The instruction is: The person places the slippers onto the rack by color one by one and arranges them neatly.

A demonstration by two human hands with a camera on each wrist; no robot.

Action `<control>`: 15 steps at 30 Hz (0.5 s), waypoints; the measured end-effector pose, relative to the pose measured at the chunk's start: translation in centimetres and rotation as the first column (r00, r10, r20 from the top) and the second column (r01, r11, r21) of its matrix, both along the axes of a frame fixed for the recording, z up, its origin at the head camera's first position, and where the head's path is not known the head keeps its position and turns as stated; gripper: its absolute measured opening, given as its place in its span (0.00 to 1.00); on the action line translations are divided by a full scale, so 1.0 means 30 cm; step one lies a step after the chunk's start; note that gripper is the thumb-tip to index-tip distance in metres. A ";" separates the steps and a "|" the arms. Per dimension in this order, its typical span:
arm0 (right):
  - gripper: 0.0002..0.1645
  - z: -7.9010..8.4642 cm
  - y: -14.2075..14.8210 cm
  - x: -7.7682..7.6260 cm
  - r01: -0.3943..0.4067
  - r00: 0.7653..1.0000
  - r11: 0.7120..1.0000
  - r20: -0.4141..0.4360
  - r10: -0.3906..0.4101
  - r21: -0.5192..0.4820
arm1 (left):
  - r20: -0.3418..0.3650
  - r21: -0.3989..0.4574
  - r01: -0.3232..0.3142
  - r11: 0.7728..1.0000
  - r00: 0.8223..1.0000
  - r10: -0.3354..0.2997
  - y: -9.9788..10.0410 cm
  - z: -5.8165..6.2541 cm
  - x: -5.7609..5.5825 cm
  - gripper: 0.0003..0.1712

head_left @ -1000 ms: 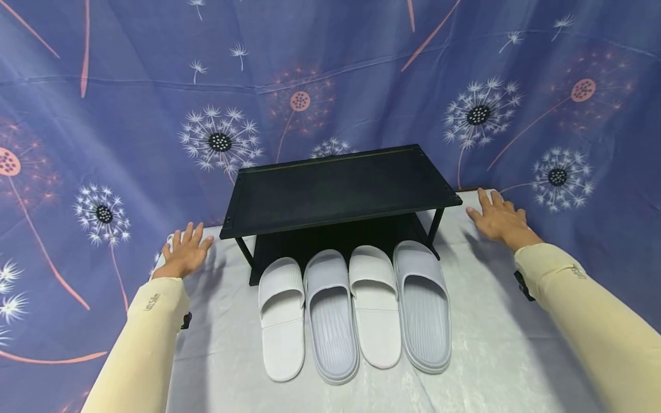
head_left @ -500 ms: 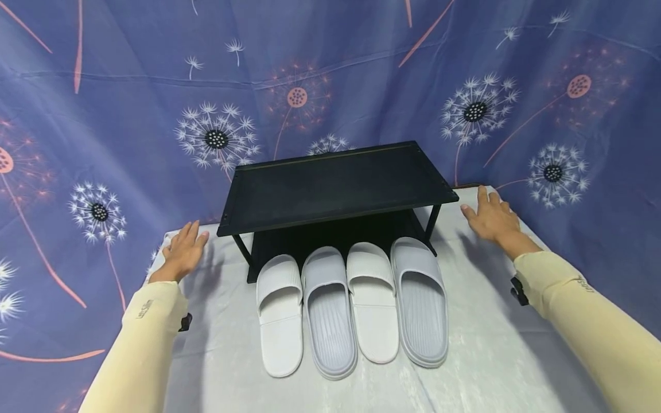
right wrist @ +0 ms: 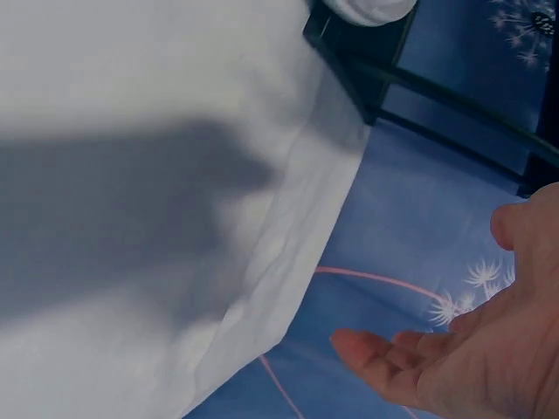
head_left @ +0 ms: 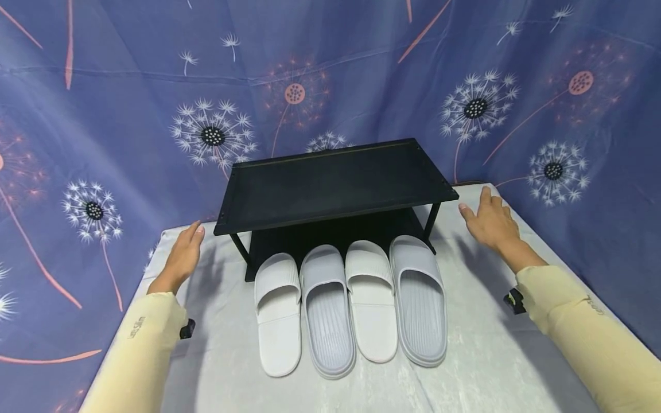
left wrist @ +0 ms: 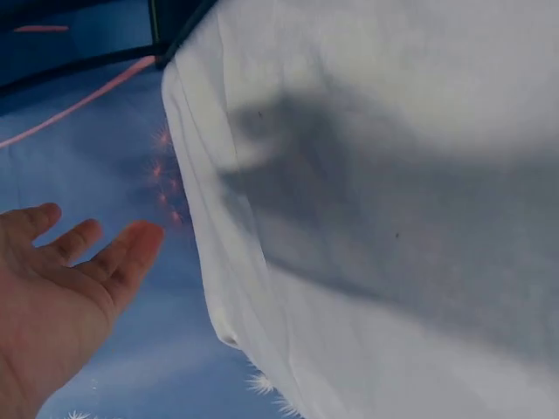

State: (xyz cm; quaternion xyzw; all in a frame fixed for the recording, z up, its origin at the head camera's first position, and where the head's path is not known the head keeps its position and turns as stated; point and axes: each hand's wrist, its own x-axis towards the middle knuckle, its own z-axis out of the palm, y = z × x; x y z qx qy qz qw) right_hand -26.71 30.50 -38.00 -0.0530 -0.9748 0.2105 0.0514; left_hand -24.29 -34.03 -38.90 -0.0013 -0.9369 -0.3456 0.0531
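Note:
My left hand [head_left: 181,256] hovers left of a black two-tier shoe rack [head_left: 335,182], its fingers extended and nothing in it. On the other side, my right hand [head_left: 494,226] hangs in the air by the rack's right end, fingers loosely extended and holding nothing. Both palms show bare in the wrist views. Slippers stand in a row, toes in under the rack's upper shelf: a white slipper [head_left: 279,347], a grey slipper [head_left: 330,330], a second white slipper [head_left: 376,332] and a second grey slipper [head_left: 422,315]. Neither hand touches them or the rack.
A white cloth [head_left: 222,355] covers the table, and shadows of the arms fall on it. Blue curtain [head_left: 320,46] with dandelion prints hangs behind and at both sides. The rack's lower shelf [head_left: 325,235] lies mostly in shadow.
The left hand has turned from back-up to edge-on, its fingers closer together. My right hand has turned a little the same way. Rack and slippers keep their places; the view shifts slightly.

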 end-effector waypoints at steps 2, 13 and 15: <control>0.52 0.002 -0.006 0.010 0.008 1.000 1.000 -0.003 -0.009 -0.013 | -0.011 0.022 0.005 1.000 1.000 -0.004 0.011 -0.005 0.008 0.37; 0.54 0.004 -0.036 0.070 -0.002 1.000 0.998 0.015 0.003 -0.066 | 0.011 0.171 0.040 0.984 0.999 -0.043 0.066 -0.038 0.037 0.34; 0.54 0.004 -0.041 0.076 -0.004 1.000 0.997 0.020 0.005 -0.074 | 0.023 0.198 0.046 0.979 0.998 -0.051 0.077 -0.039 0.036 0.34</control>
